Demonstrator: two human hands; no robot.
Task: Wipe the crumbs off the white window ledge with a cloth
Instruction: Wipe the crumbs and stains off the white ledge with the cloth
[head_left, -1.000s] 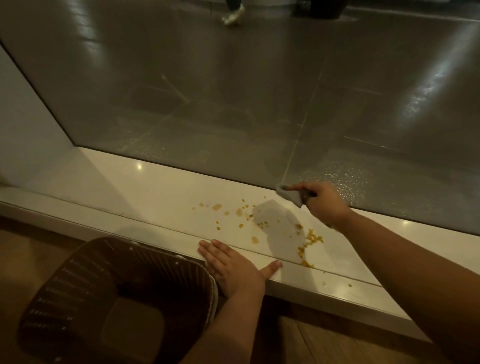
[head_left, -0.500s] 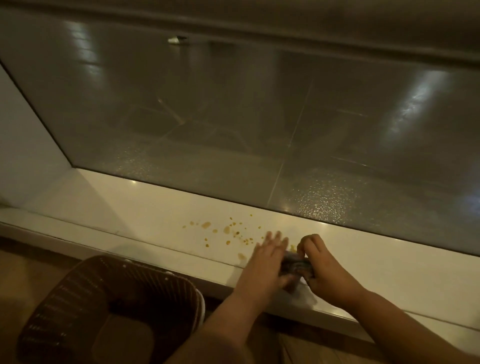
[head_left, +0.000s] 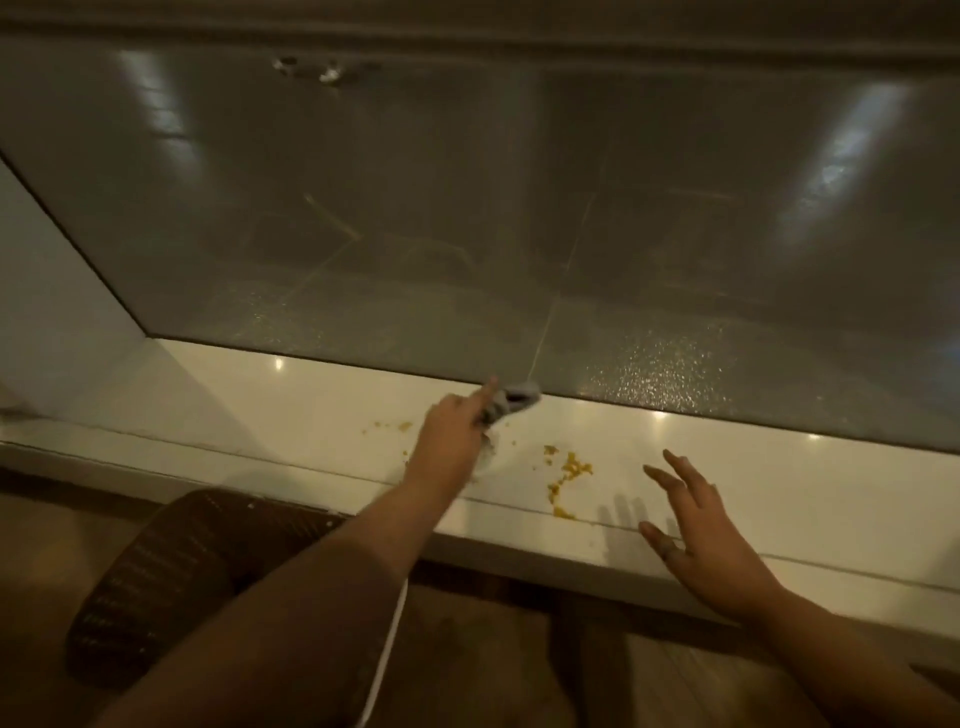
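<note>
The white window ledge runs across the view below the glass. Yellow crumbs lie in a cluster near its middle, with a few more crumbs further left. My left hand reaches over the ledge and grips a small grey cloth close to the base of the glass, between the two patches of crumbs. My right hand hovers with spread fingers over the front edge of the ledge, just right of the main cluster, holding nothing.
A dark woven basket stands on the wooden floor under the ledge, below my left forearm. The large window pane rises straight from the back of the ledge. A white wall closes the ledge on the left.
The cloth passed from my right hand to my left hand. My left hand carried it back toward the glass, and my right hand opened and moved to the right.
</note>
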